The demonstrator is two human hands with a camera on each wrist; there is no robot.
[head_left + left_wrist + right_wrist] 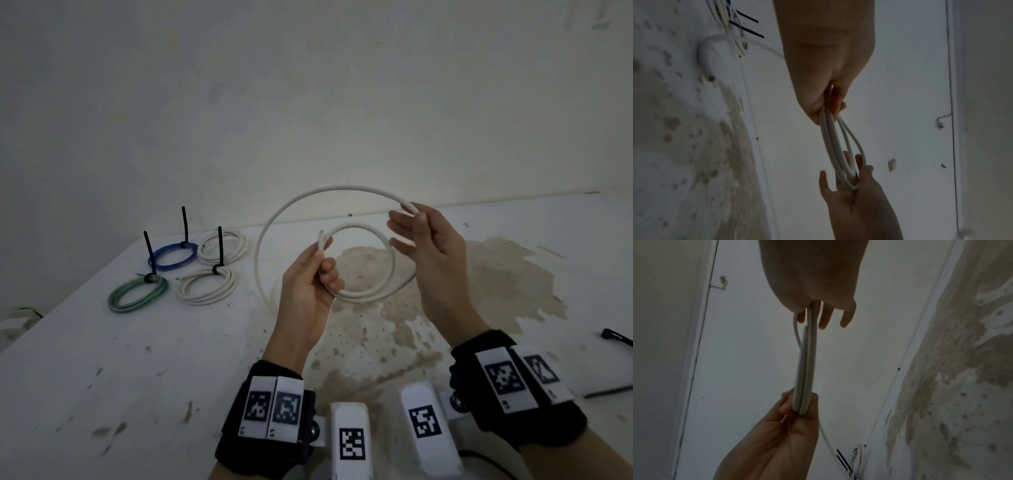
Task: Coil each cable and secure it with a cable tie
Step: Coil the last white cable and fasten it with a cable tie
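The white cable hangs above mid-bench between our hands, part coiled: our left hand pinches the small loops and cable end, our right hand grips the wide outer loop. Four tied coils lie far left, so we judge this cable still needs winding and a tie. Loose black ties wait near the right edge; the bench in front gives room.

We hold a white cable in midair in two loose loops, one inside the other. Four tied coils lie left on the bench: blue, green, two white.
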